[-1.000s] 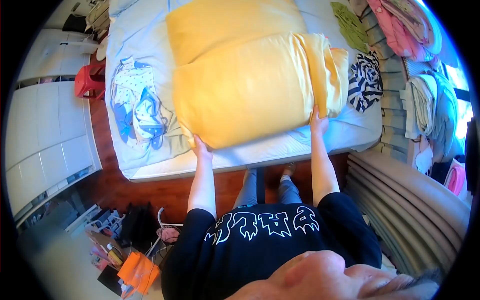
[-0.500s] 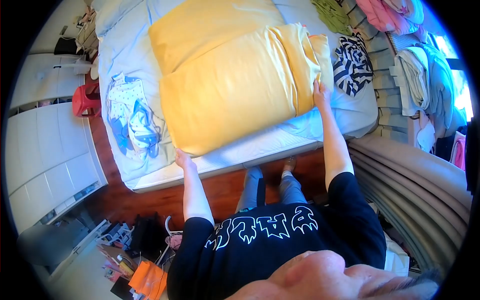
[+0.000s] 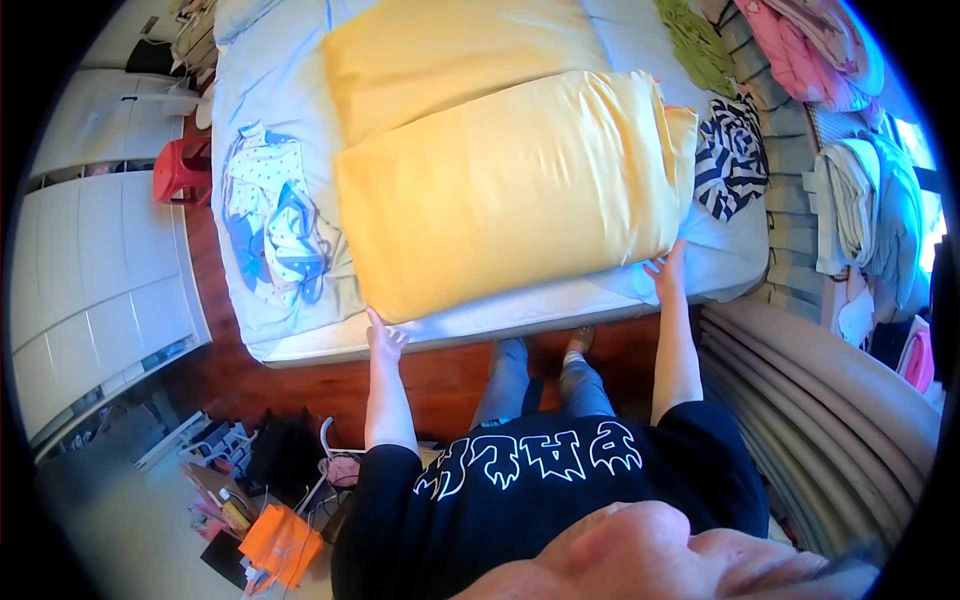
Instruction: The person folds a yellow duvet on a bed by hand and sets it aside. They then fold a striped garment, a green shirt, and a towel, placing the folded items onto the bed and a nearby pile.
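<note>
A yellow quilt [image 3: 500,200], its near part folded over into a thick layer, lies on the bed [image 3: 470,302]. My left hand [image 3: 386,342] is at its near left corner, one finger stretched up to the fabric edge and the others apart. At the near right corner is my right hand [image 3: 670,274], fingers spread just under the quilt's front edge. Neither hand is wrapped round the cloth. Left of the quilt is a crumpled white and blue patterned cloth [image 3: 275,225]; to its right sits a bunched black-and-white striped cloth [image 3: 732,158].
A red plastic stool [image 3: 178,172] stands left of the bed by white cabinets [image 3: 100,260]. Beige curtains [image 3: 810,370] hang at the right. A green cloth [image 3: 695,45] lies at the far right of the bed. An orange bag [image 3: 280,545] is among clutter at lower left.
The quilt's right side now lies smoother, the upright folds there pulled down and towards me. My right hand has come down from its grip at the right side; my left hand's fingers have loosened.
</note>
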The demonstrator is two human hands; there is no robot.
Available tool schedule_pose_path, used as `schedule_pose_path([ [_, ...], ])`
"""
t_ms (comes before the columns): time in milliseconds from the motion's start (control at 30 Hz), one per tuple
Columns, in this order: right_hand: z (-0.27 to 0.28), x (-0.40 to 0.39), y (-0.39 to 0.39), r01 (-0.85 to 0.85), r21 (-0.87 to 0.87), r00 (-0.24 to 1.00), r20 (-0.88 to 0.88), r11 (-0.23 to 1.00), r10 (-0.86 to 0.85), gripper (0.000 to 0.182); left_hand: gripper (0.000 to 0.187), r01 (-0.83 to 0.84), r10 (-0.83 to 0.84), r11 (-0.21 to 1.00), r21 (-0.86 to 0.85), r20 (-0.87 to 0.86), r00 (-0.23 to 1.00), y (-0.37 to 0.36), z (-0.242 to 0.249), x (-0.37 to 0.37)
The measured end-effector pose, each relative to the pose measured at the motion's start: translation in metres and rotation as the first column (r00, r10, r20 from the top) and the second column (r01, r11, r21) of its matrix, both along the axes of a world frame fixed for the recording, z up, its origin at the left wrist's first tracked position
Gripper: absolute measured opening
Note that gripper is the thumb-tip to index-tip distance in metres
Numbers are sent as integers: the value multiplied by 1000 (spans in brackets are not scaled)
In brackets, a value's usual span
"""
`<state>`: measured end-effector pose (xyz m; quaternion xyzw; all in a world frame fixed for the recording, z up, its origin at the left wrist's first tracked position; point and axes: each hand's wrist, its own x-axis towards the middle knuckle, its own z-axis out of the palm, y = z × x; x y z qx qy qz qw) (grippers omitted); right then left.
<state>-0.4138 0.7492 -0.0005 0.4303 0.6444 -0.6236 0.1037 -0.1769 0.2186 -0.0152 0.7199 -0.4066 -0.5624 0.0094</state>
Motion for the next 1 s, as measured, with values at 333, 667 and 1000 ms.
schedule_pose_path([
  [333, 28, -64, -43, -99, 42, 936, -335, 994, 107, 48, 58, 17, -5, 1000, 13, -625, 781, -15, -27, -60],
  [667, 101, 121, 40, -227, -40, 958, -191, 973, 216, 53, 54, 169, -101, 980, 101, -480, 871, 35, 121, 116],
  [1000, 214, 21, 20, -331, -369, 933, -265, 869, 243, 41, 39, 100, -116, 993, -60, -557, 822, -19, 264, 21],
])
